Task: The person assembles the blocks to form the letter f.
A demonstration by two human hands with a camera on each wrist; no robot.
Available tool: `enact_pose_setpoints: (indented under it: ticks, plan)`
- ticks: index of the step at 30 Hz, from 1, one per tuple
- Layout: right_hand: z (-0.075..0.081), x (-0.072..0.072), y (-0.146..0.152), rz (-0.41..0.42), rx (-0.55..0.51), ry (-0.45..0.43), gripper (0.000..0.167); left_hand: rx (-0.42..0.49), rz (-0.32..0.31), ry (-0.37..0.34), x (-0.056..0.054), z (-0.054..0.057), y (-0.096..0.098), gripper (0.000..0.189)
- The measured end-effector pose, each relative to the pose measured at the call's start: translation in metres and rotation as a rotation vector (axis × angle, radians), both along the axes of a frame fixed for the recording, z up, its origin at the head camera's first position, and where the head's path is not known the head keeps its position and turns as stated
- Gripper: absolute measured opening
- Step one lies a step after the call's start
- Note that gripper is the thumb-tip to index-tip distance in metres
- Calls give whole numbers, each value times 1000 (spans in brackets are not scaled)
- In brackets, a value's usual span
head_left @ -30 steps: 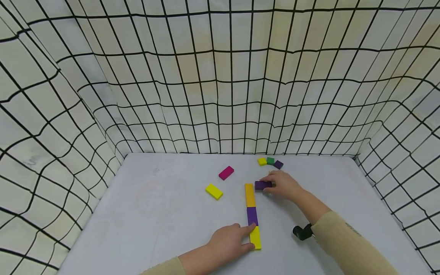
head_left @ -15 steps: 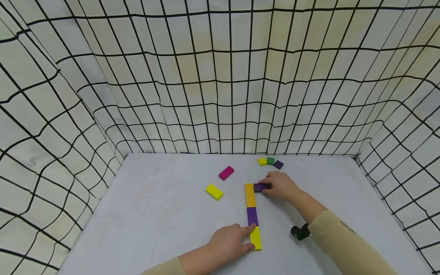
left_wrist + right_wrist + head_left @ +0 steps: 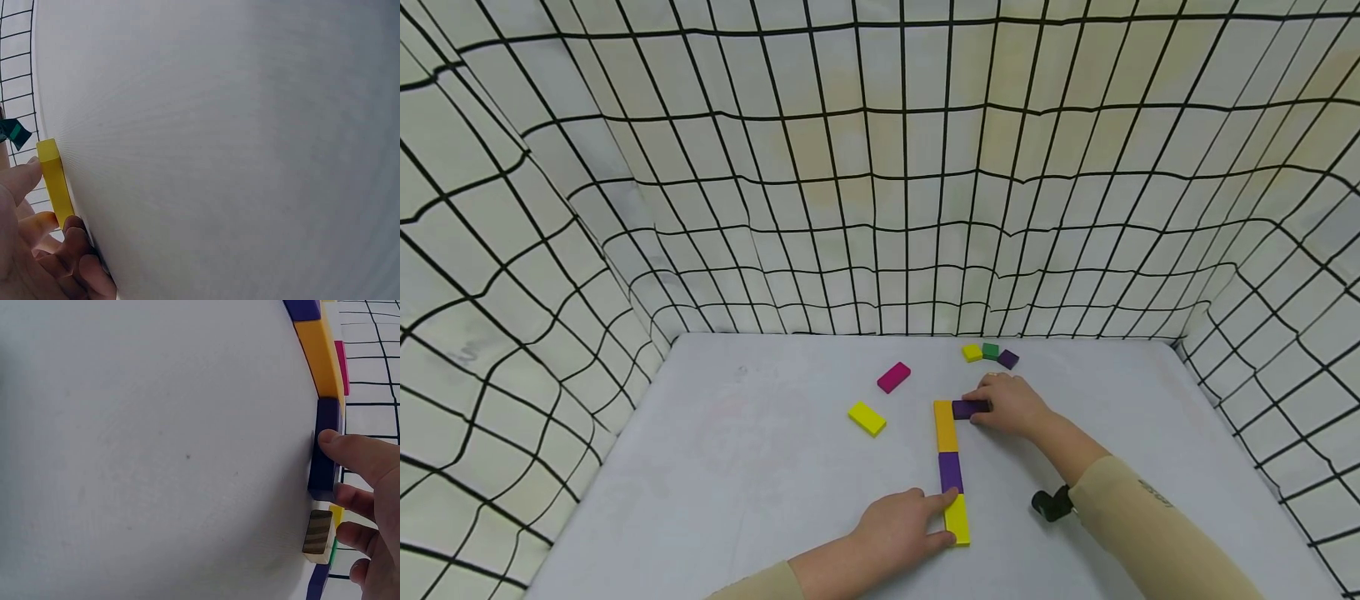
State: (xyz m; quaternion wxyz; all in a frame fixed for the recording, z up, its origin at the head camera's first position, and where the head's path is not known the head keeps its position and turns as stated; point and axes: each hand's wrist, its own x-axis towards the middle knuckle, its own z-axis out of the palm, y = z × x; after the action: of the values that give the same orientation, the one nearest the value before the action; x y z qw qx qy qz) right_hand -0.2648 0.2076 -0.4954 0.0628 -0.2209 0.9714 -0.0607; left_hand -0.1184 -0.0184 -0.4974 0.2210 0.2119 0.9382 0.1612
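A straight row runs away from me on the white table: a yellow block (image 3: 957, 521), a purple block (image 3: 951, 473) and an orange block (image 3: 945, 427), end to end. My left hand (image 3: 897, 527) pinches the yellow block by its ends between thumb and forefinger, the forefinger at its seam with the purple one. With thumb and fingers, my right hand (image 3: 1015, 406) holds a dark purple block (image 3: 967, 409) crosswise at the orange block's far end, to its right. In the right wrist view, the dark purple block's (image 3: 324, 453) end meets the orange block (image 3: 317, 356).
Left of the row lie another yellow block (image 3: 867, 418) and a magenta block (image 3: 893, 377). Small yellow (image 3: 972, 353), green (image 3: 990, 352) and purple (image 3: 1008, 359) blocks sit at the back. A striped wooden block (image 3: 317, 534) is near my right fingers. Black netting (image 3: 880, 175) surrounds the table.
My right hand has brought the dark purple block left and slightly nearer, closing the gap to the orange block. My left hand stays still on the yellow block.
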Motion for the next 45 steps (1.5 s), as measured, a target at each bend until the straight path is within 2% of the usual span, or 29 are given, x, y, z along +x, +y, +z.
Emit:
enact_pose_setpoints:
  ticks: [9,14,19,28,45]
  plan:
    - [-5,-2,1,0,-35,-6,43,9,-8,12,1,1,-1,55]
    - [0,0,3,12,-67,-8,45,10,-9,12,1,1,-1,55]
    - [7,2,9,15,-84,-1,39,5,-10,10,1,2,0,56]
    - [4,0,15,16,-120,-27,35,6,-12,10,1,2,-1,56]
    - [1,-1,15,42,-111,0,31,10,-11,8,1,2,0,56]
